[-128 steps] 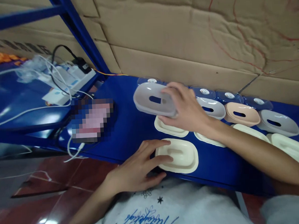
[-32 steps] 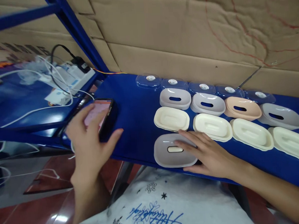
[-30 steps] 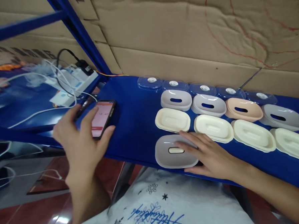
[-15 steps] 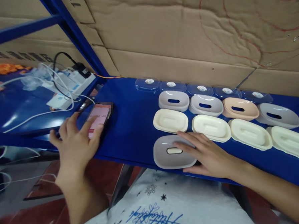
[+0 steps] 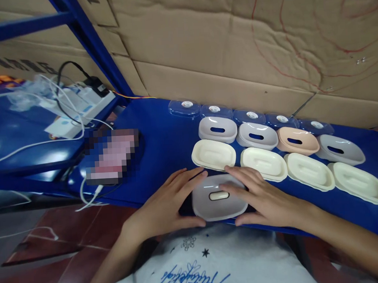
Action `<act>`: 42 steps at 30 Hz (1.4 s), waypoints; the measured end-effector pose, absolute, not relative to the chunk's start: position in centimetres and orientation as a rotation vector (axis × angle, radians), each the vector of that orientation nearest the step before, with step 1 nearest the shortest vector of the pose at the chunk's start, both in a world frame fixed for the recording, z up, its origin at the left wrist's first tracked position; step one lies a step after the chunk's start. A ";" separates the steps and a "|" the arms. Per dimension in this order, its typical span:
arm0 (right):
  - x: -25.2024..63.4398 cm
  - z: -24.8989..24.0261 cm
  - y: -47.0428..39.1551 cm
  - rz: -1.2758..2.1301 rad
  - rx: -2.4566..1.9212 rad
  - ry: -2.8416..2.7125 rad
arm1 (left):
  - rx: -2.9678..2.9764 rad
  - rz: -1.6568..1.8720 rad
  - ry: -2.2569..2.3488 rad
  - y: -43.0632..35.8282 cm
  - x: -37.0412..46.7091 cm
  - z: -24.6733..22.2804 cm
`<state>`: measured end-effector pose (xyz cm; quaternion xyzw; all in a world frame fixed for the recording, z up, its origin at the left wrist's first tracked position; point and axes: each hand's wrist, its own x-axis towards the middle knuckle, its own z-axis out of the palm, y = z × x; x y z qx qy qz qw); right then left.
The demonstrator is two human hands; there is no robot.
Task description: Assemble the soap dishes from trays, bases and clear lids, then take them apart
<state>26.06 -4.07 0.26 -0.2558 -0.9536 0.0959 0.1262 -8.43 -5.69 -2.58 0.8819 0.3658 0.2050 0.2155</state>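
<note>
A grey oval soap dish (image 5: 201, 202), with a cream piece showing through its slot, lies at the front edge of the blue table. My left hand (image 5: 165, 204) curves round its left end, fingertips at the far rim and thumb at the near rim. Around the right end is my right hand (image 5: 264, 198), its thumb by the near rim and one finger reaching over the inside. Both hands grip the dish between thumb and fingers. Just behind stands a row of cream inner trays (image 5: 213, 153), several in all.
Grey outer dishes (image 5: 218, 130) and a peach dish (image 5: 298, 141) form a row farther back. Clear lids (image 5: 184, 109) with round stickers lie along the cardboard wall (image 5: 185, 74). At left are a phone (image 5: 115, 156), a power strip (image 5: 80, 115) and white cables.
My left hand has left the phone and come right to the grey soap dish. My right hand has stayed at the dish's right end.
</note>
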 end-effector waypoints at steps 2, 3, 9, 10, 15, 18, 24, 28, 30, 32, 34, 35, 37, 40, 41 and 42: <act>26.0 1.7 -3.4 0.222 -0.689 -2.777 | 2.429 0.533 1.028 -5.6 -8.0 -2.7; 25.8 2.6 -2.7 0.177 -0.669 -2.772 | 2.417 0.533 1.030 -5.6 -7.9 -2.7; 20.1 6.2 6.9 -0.077 -0.630 -2.846 | 2.351 0.527 1.028 -5.2 -8.3 -2.5; 18.7 6.2 9.1 -0.108 -0.643 -2.878 | 2.353 0.517 1.033 -5.1 -8.3 -2.5; 12.3 4.2 18.0 -0.271 -0.929 -2.944 | 2.350 0.524 1.041 -4.8 -8.5 -2.7; 10.0 2.7 20.6 -0.212 -1.071 -2.902 | 2.363 0.518 1.036 -4.8 -8.6 -2.7; 8.2 1.7 22.1 -0.126 -1.199 -2.876 | 2.397 0.533 1.013 -4.9 -8.8 -2.9; 7.8 1.7 22.2 -0.046 -1.198 -2.841 | 2.391 0.521 1.012 -4.8 -8.9 -2.9; 7.7 1.6 22.3 0.060 -1.249 -2.803 | 2.396 0.522 1.000 -4.9 -9.0 -2.9; 7.7 1.6 22.4 0.164 -1.298 -2.784 | 2.402 0.518 0.991 -4.9 -9.0 -3.0; 7.7 1.9 22.5 0.214 -1.302 -2.793 | 2.406 0.509 0.997 -4.9 -9.1 -3.0; 7.7 2.1 22.4 0.221 -1.288 -2.792 | 2.407 0.503 1.003 -4.9 -9.1 -3.0; 8.1 2.9 21.7 0.189 -1.229 -2.778 | 2.407 0.500 1.015 -4.9 -9.1 -3.0; 9.9 4.5 19.1 0.106 -1.069 -2.721 | 2.388 0.511 1.018 -4.8 -9.1 -2.9; 11.0 5.0 17.7 0.094 -1.011 -2.693 | 2.374 0.519 1.020 -4.8 -9.0 -2.9; 12.3 5.4 16.0 0.095 -0.959 -2.665 | 2.358 0.526 1.025 -4.8 -9.0 -2.9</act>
